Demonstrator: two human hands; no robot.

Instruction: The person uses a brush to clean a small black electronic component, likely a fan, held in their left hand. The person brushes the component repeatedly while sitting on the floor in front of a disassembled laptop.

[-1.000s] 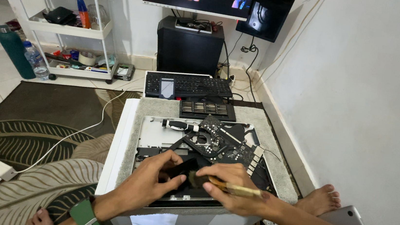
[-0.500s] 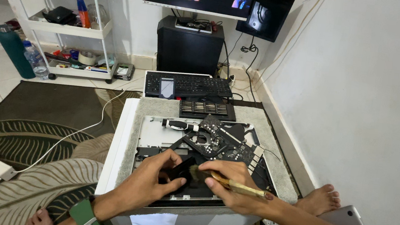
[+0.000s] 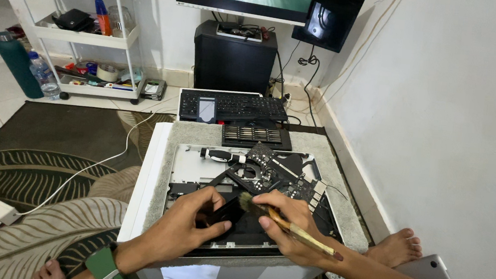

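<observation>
Both hands work over the opened laptop (image 3: 196, 171) on the low table (image 3: 148, 166): the left hand (image 3: 188, 225) pinches a small black part (image 3: 226, 213) above its lower half, while the right hand (image 3: 291, 225) is closed around a brush (image 3: 288, 225) whose bristles touch that part. Hard strokes could flick dust onto the loose circuit board (image 3: 272, 169) just beyond, or knock the part free. Fingers hide the part's near edge, so its shape stays unclear.

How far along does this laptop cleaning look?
Done: the laptop shell lies open and the circuit board sits loose, tilted across it. In hand: the left hand steadies a black part while the right hand holds a small brush with its bristles at it. Left: the board is not back in place, and a screwdriver lies in the shell.
</observation>
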